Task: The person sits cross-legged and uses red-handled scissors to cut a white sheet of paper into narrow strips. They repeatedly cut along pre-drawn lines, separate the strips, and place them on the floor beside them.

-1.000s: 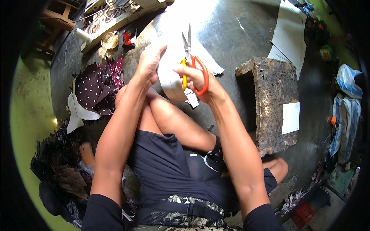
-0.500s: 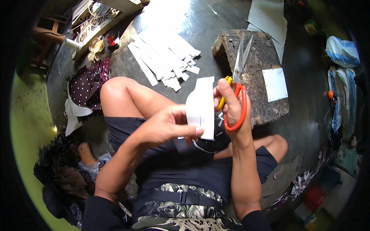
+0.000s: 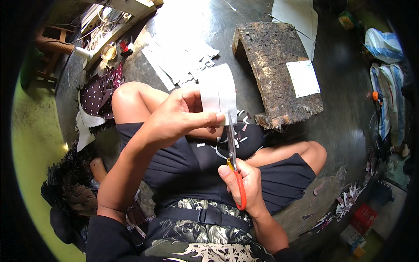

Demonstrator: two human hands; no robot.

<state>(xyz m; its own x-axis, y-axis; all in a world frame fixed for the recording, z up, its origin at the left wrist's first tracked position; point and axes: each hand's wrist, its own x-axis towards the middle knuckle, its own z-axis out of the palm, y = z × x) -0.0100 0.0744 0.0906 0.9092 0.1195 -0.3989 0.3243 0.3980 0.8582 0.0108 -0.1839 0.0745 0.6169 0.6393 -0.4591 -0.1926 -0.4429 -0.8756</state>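
Note:
My left hand (image 3: 185, 114) pinches a white strip-like sheet (image 3: 217, 87) between thumb and fingers, holding it up over my lap. A dark line or slit runs along the sheet above my thumb. My right hand (image 3: 248, 183) is wrapped round the red and yellow handles of a pair of scissors (image 3: 231, 142). Their blades point away from me and meet the sheet's lower edge, right beside my left thumb. Whether the blade tips lie in front of or behind the sheet I cannot tell. Small white offcuts (image 3: 243, 140) lie on the dark cloth in my lap.
Many cut white strips (image 3: 174, 61) are heaped on the dark floor ahead. A rough wooden block stand (image 3: 273, 56) bears a white square (image 3: 303, 78). Dark polka-dot pieces (image 3: 94, 98) lie at left, striped plastic bags (image 3: 386, 46) at far right.
The scissors have swung down from upright beside the sheet, blades now closer together at its lower edge. My right hand moved down and left; the sheet rose slightly.

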